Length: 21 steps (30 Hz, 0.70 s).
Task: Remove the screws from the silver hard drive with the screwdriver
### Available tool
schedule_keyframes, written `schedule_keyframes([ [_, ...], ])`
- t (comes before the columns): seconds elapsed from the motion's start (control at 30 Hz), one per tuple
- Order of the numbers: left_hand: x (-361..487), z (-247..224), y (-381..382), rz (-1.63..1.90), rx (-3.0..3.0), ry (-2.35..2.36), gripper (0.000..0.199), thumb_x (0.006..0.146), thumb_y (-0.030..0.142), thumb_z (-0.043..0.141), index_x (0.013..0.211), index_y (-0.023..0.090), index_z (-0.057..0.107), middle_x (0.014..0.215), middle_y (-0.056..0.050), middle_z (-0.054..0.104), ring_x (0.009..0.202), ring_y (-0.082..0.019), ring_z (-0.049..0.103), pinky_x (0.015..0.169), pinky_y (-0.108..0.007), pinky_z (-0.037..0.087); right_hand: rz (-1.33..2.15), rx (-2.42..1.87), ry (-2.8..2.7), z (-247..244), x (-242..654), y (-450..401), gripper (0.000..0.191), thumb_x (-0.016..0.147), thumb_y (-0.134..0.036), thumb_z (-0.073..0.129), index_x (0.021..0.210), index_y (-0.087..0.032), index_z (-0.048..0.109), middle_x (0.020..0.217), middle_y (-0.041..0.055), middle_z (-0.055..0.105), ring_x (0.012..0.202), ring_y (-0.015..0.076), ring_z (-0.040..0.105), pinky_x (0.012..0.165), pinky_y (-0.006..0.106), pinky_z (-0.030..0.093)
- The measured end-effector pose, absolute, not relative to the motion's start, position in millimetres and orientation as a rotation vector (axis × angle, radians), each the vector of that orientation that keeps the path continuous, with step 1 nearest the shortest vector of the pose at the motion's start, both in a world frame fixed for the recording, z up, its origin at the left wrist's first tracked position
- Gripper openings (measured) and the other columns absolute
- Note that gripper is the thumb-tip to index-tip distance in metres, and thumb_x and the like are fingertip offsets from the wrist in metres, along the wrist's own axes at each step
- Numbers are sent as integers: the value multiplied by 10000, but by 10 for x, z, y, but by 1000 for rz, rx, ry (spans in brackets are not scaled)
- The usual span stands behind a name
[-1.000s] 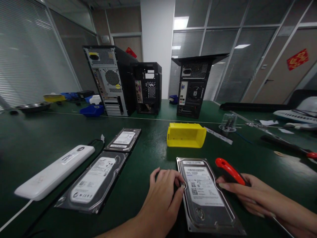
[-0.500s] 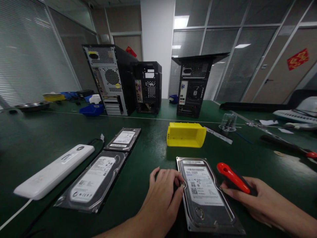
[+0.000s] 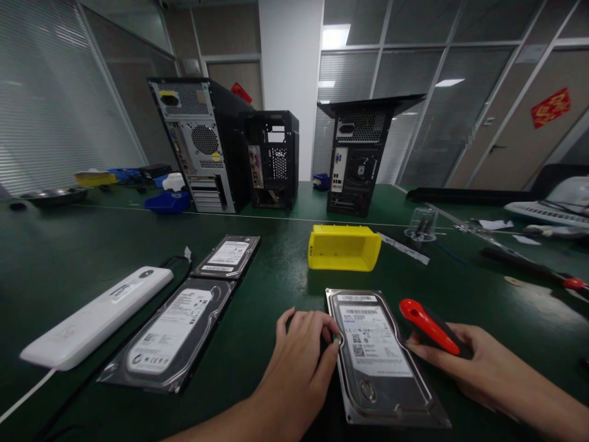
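Green surface (image 3: 257, 344), left to right: white power bank (image 3: 94, 316), two bagged drives, then left hand (image 3: 301, 362), fingers curled, pinching a small screw-like bit at the near left edge of the hard drive (image 3: 380, 359). Drive flat, label up, long axis running away from the body, lying between both hands. Right hand (image 3: 473, 362) just beside its right edge, clenched around a red-handled screwdriver (image 3: 427, 328).

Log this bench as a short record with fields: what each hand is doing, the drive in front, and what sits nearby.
left hand: fingertips at left edge of hard drive
right hand: holds red-handled screwdriver, right of the drive
drive: flat, label up
behind drive: yellow bin
left side: two more drives, white device
surface: green table
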<state>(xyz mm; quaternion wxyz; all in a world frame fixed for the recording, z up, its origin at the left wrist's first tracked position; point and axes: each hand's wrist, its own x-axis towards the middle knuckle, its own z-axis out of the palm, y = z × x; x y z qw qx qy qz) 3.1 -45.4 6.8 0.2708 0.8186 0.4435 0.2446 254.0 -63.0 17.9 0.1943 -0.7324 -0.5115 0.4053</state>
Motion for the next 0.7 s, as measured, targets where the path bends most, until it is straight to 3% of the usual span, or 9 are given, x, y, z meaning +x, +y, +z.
schedule_keyframes([
  [0.37, 32, 72, -453, 643, 2217, 1200, 112, 911, 202, 395, 955, 206, 499, 956, -9, 570, 954, -175, 507, 1036, -484, 189, 1141, -2112, -1455, 229, 2561, -602, 543, 630, -625, 617, 906, -161, 679, 507, 23, 588, 364, 95, 433, 344, 222, 290],
  [0.47, 30, 63, -457, 667, 2211, 1204, 118, 917, 208, 386, 958, 211, 497, 951, -6, 569, 947, -173, 509, 1038, -478, 185, 1092, -2039, -1475, 251, 2567, -599, 471, 642, -578, 640, 863, -165, 689, 680, 64, 673, 524, 148, 575, 425, 236, 405],
  [0.57, 31, 61, -462, 666, 2211, 1192, 114, 914, 200, 393, 959, 208, 496, 956, -5, 568, 953, -171, 507, 1040, -474, 180, 1062, -2018, -1483, 249, 2586, -587, 434, 654, -545, 654, 849, -160, 695, 807, 85, 699, 658, 180, 629, 526, 247, 471],
  [0.7, 30, 66, -469, 657, 2205, 1188, 111, 911, 189, 396, 958, 204, 495, 966, -6, 568, 961, -171, 506, 1038, -473, 178, 1083, -2028, -1503, 187, 2641, -570, 463, 660, -559, 649, 888, -158, 690, 677, 71, 683, 450, 118, 543, 391, 220, 391],
])
